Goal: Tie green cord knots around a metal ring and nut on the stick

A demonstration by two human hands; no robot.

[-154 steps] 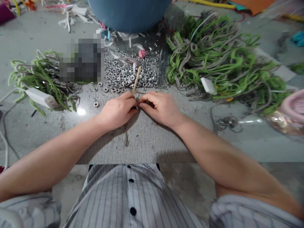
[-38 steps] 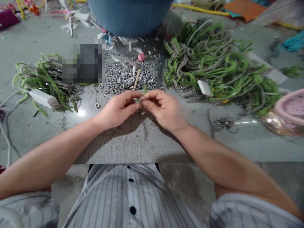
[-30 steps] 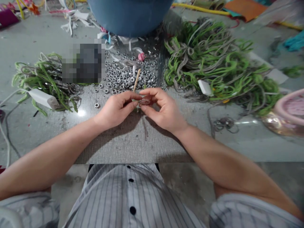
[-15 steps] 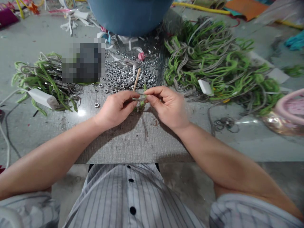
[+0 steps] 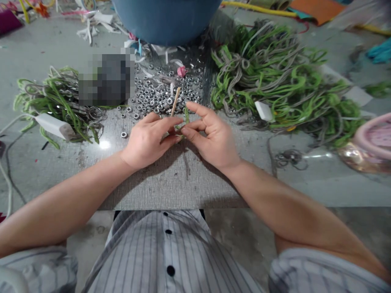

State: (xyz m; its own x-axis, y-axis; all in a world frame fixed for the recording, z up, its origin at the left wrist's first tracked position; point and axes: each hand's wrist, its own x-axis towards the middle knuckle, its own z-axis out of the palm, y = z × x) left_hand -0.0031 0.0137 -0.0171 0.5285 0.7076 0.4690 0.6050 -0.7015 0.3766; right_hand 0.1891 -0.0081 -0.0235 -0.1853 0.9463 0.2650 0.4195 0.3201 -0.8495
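Observation:
Over the grey table, the fingertips of my two hands meet at a short piece of green and grey cord (image 5: 186, 115). My left hand (image 5: 149, 136) is closed in a pinch on the cord, its fingers covering much of it. A thin wooden stick (image 5: 175, 101) juts up beside the left fingertips; its lower end is hidden. My right hand (image 5: 214, 138) pinches the cord between thumb and a finger, while its index finger stretches out above. Just beyond the hands, many small metal nuts (image 5: 152, 93) lie scattered in a heap.
Tangled green and grey cords (image 5: 284, 81) are piled at the right, and a smaller cord bundle (image 5: 55, 97) with metal rings lies at the left beside a white adapter (image 5: 55, 126). A blue tub (image 5: 168, 20) stands behind the nuts. A pink-rimmed item (image 5: 374, 136) sits far right.
My right index finger has lifted off the cord and stretched out. The left hand has turned slightly, its fingers shifting over the cord. The surrounding piles look the same.

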